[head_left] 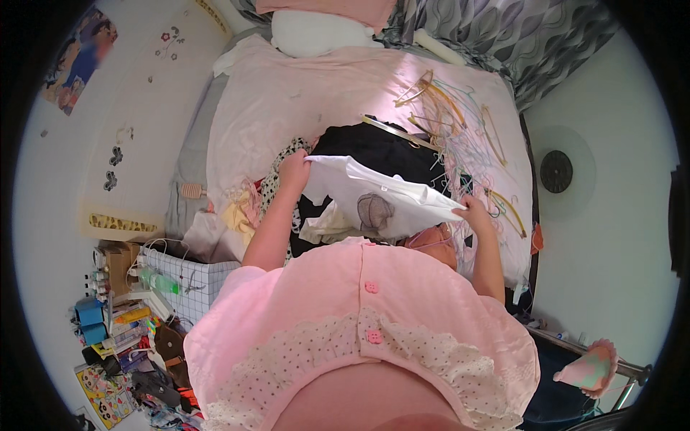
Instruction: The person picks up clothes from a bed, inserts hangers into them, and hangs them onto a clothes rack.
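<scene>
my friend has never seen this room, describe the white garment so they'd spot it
On the pink-covered bed, find the heap of black cloth. Partly hiding it, the white garment is stretched between the left hand and the right hand. Unlike the crumpled clothes nearby, it is held spread, with a gray patch.

The garment [411,204] is white, the bedspread [251,108] pale pink, the curtain [532,36] grey with leaf shapes.

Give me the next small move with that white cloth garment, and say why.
Probably lower the white cloth garment onto the heaped black fabric: the left hand and right hand hold it stretched at opposite ends, and that fabric shows just beyond its upper edge.
</scene>
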Action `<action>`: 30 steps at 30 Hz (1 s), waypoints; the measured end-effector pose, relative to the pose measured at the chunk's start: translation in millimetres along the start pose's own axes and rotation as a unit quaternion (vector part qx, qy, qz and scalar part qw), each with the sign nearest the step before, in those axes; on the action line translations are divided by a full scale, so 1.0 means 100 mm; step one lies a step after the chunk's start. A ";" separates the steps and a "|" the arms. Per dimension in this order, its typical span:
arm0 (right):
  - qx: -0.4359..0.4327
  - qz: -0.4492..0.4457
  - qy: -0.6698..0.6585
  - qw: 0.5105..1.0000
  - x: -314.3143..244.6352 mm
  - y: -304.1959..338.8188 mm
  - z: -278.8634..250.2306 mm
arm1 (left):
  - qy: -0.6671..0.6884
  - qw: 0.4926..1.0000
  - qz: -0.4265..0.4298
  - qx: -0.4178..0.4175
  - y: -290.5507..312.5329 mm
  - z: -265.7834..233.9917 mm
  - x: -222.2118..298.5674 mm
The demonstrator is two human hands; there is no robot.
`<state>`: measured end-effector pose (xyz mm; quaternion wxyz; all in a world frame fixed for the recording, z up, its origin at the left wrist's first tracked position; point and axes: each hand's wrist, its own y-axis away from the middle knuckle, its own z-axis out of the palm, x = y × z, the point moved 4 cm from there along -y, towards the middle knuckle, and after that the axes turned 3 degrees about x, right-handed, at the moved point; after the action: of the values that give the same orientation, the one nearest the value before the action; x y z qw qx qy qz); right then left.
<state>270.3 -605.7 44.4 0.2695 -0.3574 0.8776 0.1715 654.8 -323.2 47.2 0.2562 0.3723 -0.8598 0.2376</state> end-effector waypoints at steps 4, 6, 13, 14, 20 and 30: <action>0.104 0.032 0.176 0.978 -0.09 0.08 0.11 | -0.100 0.994 0.013 0.031 0.06 0.04 -0.17; 0.154 0.070 0.161 0.972 -0.14 0.13 0.16 | -0.116 0.991 0.043 0.060 0.09 0.07 -0.22; 0.195 0.280 -0.408 0.847 0.03 0.04 0.68 | 0.195 0.953 -0.231 0.030 0.02 0.17 -0.39; 0.197 0.278 -0.409 0.846 0.02 -0.02 0.67 | 0.413 0.836 -0.362 -0.004 0.03 0.26 -0.41; 0.141 0.111 -0.729 0.660 -0.36 -0.33 0.42 | 0.717 0.568 -0.402 -0.014 -0.05 0.12 -0.13; 0.270 -0.064 -0.698 0.660 -1.07 -0.04 -0.30 | 0.762 0.621 -0.042 0.180 0.01 -0.72 0.23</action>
<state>326.7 -565.5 131.8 0.8981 -0.0992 0.4144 0.1085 659.2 -291.3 115.7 0.7572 0.1326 -0.2803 0.5749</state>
